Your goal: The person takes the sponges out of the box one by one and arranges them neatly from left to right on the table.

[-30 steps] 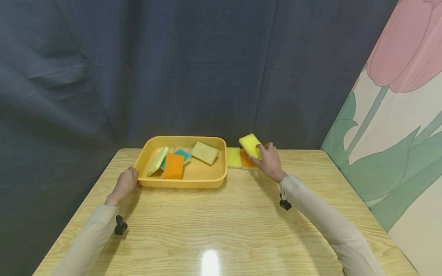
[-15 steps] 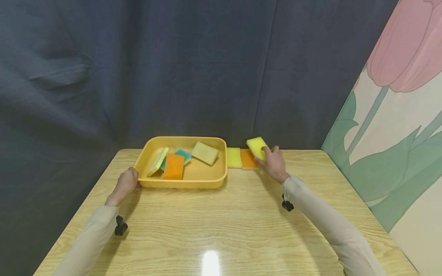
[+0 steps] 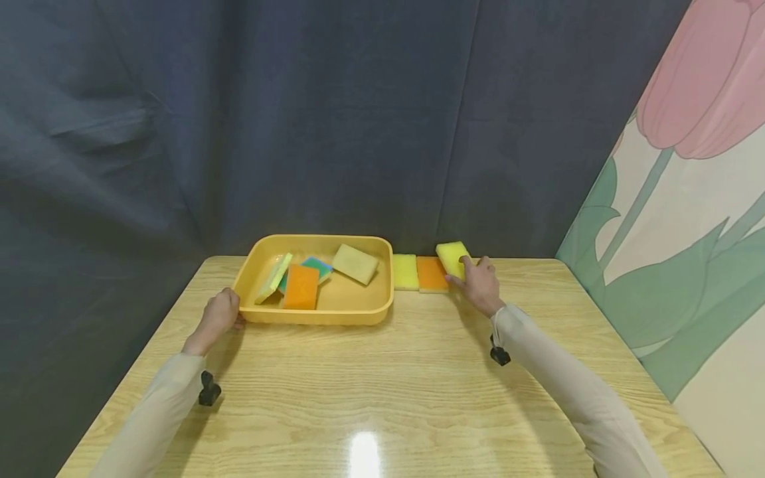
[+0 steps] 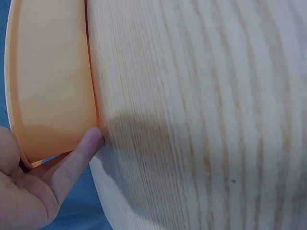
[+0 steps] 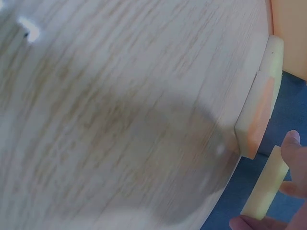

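My left hand (image 3: 220, 311) grips the near left corner of a yellow plastic tray (image 3: 317, 317); in the left wrist view a fingertip (image 4: 93, 139) lies low along its wall. Between thumb and fingers, my right hand (image 3: 479, 284) pinches a yellow sponge (image 3: 452, 256), tilted, just right of an orange-topped sponge (image 3: 432, 275). That one lies flat against another yellow sponge (image 3: 406, 272), which sits beside the tray's right wall. In the right wrist view the held sponge (image 5: 265, 187) shows edge-on, a small gap from the orange-topped one (image 5: 257, 117).
Inside the tray are a leaning yellow sponge (image 3: 275, 279), an orange one (image 3: 301, 287), a green-and-blue one (image 3: 318, 267) and a pale yellow one (image 3: 355, 264). A dark curtain (image 3: 335, 119) hangs behind the wooden table (image 3: 335, 385); a flower-patterned wall (image 3: 663, 265) borders the right.
My right hand has carried the yellow sponge rightward and slightly down, from over the orange-topped sponge to its right side. The left hand and tray have stayed put.
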### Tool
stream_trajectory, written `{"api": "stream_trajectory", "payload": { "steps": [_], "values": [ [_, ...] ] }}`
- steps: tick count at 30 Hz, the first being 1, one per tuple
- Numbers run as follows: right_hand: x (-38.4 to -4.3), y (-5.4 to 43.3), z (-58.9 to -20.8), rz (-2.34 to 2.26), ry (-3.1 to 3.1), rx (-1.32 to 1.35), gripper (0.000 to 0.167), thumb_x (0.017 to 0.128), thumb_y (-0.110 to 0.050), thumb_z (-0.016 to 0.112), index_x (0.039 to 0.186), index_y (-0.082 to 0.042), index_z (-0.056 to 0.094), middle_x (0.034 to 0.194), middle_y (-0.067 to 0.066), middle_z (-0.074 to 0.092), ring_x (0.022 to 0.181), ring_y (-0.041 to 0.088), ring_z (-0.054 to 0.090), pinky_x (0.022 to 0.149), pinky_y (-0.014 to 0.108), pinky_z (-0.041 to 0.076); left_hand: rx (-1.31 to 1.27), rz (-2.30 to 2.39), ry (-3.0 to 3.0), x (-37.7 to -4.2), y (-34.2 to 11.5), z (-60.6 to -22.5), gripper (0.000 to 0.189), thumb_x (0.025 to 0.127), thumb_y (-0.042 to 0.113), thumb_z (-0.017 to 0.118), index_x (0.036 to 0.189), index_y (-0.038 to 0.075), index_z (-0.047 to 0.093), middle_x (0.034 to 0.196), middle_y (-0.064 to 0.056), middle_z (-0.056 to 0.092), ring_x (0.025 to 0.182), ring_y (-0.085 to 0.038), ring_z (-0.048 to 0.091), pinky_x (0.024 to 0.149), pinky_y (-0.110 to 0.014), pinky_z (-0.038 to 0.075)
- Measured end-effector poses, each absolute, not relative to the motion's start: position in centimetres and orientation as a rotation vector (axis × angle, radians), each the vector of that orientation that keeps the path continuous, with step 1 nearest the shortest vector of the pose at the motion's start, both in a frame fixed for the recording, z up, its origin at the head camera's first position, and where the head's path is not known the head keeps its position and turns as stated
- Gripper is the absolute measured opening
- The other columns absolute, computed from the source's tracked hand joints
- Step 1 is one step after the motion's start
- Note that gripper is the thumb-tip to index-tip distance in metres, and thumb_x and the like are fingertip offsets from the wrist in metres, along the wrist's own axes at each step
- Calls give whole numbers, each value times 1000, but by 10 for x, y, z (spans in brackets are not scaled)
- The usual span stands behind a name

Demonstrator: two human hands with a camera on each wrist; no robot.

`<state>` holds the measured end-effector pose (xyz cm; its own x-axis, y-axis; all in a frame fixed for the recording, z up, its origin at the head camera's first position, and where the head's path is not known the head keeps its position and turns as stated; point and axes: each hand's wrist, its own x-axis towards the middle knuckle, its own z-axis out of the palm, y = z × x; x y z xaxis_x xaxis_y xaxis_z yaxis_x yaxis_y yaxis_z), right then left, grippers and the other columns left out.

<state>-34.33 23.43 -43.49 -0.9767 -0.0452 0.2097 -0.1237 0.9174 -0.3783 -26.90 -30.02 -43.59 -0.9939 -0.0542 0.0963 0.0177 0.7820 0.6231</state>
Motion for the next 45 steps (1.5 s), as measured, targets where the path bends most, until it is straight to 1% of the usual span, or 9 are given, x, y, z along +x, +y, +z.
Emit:
{"api": "stream_trajectory", "payload": {
  "steps": [7, 15, 18, 26, 30, 35, 40, 45],
  "values": [
    [-345, 239, -438, 583, -2918, 64, 66, 92, -42, 69, 137, 0, 43, 116, 38, 37, 99, 54, 47, 68, 61, 53, 26, -1043, -2860, -269, -300, -437, 36, 103, 8, 19, 92, -13, 47, 78, -29, 59, 55, -27, 66, 49, -32, 59],
    [-346, 240, -439, 533, -2964, 48, 64, 93, -42, 68, 133, 2, 45, 114, 39, 38, 94, 52, 50, 61, 54, 54, 34, -1041, -2849, -270, -300, -436, 35, 102, 7, 20, 90, -13, 47, 79, -30, 59, 56, -31, 67, 49, -35, 59],
    [-345, 240, -440, 523, -2980, 43, 63, 93, -42, 68, 132, 2, 44, 112, 39, 39, 93, 52, 51, 60, 54, 54, 36, -1047, -2845, -271, -300, -436, 36, 102, 7, 19, 90, -12, 47, 79, -30, 59, 57, -32, 68, 49, -34, 59],
    [-347, 241, -445, 528, -3016, 16, 64, 94, -44, 65, 132, 3, 45, 112, 39, 41, 97, 53, 50, 70, 58, 54, 34, -1067, -2839, -272, -301, -438, 37, 103, 7, 18, 93, -14, 47, 80, -32, 59, 57, -32, 67, 51, -36, 60],
    [-348, 241, -447, 505, -3024, 12, 64, 94, -45, 65, 132, 3, 46, 114, 40, 42, 98, 54, 51, 71, 60, 55, 43, -1080, -2847, -272, -301, -439, 39, 104, 9, 18, 96, -16, 47, 82, -33, 60, 58, -32, 68, 51, -36, 60],
    [-349, 242, -450, 512, -3020, 32, 63, 95, -44, 64, 131, 4, 46, 115, 41, 41, 97, 54, 50, 68, 59, 55, 38, -1094, -2851, -272, -301, -439, 40, 104, 9, 17, 101, -18, 47, 83, -34, 59, 60, -34, 69, 52, -37, 61],
    [-348, 241, -452, 538, -3015, 53, 62, 95, -42, 65, 130, 6, 47, 114, 41, 40, 95, 53, 50, 66, 57, 55, 29, -1070, -2842, -272, -301, -439, 38, 104, 8, 19, 98, -16, 48, 82, -33, 59, 60, -35, 69, 51, -36, 60],
    [-348, 238, -453, 554, -3026, 44, 63, 96, -42, 63, 132, 7, 47, 118, 42, 40, 98, 53, 50, 67, 57, 55, 28, -1075, -2834, -271, -300, -438, 38, 103, 8, 19, 99, -17, 48, 83, -34, 59, 60, -36, 69, 52, -38, 60]
  ]
}}
